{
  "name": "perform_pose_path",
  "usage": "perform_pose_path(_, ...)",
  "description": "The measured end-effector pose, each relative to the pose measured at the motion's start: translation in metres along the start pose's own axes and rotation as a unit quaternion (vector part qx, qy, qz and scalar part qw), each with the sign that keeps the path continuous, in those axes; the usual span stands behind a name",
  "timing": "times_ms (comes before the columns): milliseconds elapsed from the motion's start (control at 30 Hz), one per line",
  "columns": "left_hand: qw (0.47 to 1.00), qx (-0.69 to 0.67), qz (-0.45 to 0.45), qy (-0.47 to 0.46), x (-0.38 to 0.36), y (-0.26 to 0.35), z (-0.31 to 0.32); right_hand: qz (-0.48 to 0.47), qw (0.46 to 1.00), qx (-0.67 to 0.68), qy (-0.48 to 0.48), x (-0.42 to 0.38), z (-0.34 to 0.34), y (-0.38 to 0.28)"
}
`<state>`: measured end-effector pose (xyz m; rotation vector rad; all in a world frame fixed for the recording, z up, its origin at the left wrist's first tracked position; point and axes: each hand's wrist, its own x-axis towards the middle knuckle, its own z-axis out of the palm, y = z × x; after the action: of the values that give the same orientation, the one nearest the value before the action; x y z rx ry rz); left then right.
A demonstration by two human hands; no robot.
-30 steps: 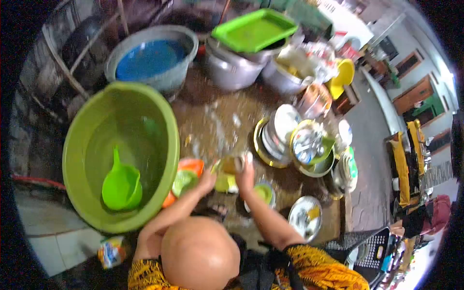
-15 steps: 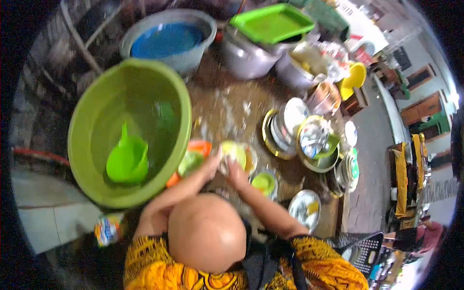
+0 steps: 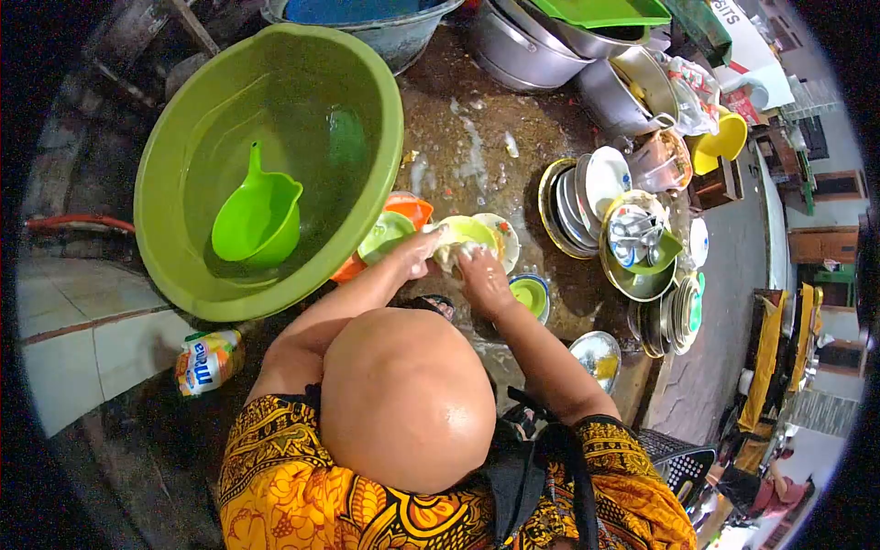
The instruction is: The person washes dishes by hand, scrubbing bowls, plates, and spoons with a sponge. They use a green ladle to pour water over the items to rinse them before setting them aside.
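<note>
Both of my hands are at a light green bowl (image 3: 469, 235) with suds on it, low over the wet brown floor. My left hand (image 3: 419, 254) grips the bowl's left side, its fingers curled. On the right side, my right hand (image 3: 483, 278) has its fingers closed on something soapy whose shape I cannot make out. Left of the hands, another green bowl (image 3: 383, 236) sits in an orange container (image 3: 410, 208). A white plate (image 3: 506, 240) shows behind the held bowl, and a green bowl with a blue rim (image 3: 529, 295) lies to the right.
A large green tub (image 3: 389, 119) with water and a green dipper (image 3: 259, 220) stands left. Stacked plates (image 3: 566, 213) and a basin of cutlery (image 3: 637, 282) are right. Metal pots (image 3: 522, 55) stand beyond. A detergent pouch (image 3: 209, 363) lies lower left. A person (image 3: 775, 490) is far right.
The camera view has shifted, so the tub and dishes appear higher in the picture. My hands remain together at the soapy green bowl.
</note>
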<state>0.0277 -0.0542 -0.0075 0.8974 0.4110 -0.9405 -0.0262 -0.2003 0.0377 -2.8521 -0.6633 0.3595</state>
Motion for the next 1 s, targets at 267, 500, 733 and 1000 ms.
perform_pose_path(267,0.999,-0.031,-0.013,0.002,0.013,-0.008,-0.002,0.244,0.847,0.37,0.295,0.037,0.01,0.029)
perform_pose_path(500,0.973,-0.194,0.105,-0.065,0.029,0.002,-0.003,0.253,0.863,0.295,0.324,0.022,0.056,0.01)
perform_pose_path(733,0.972,-0.072,0.222,-0.009,0.011,-0.004,0.015,0.087,0.955,0.059,0.277,0.024,0.033,-0.023)
perform_pose_path(1000,0.98,-0.114,0.161,-0.017,-0.105,0.047,0.046,0.061,0.998,0.011,0.009,0.002,0.007,-0.016)
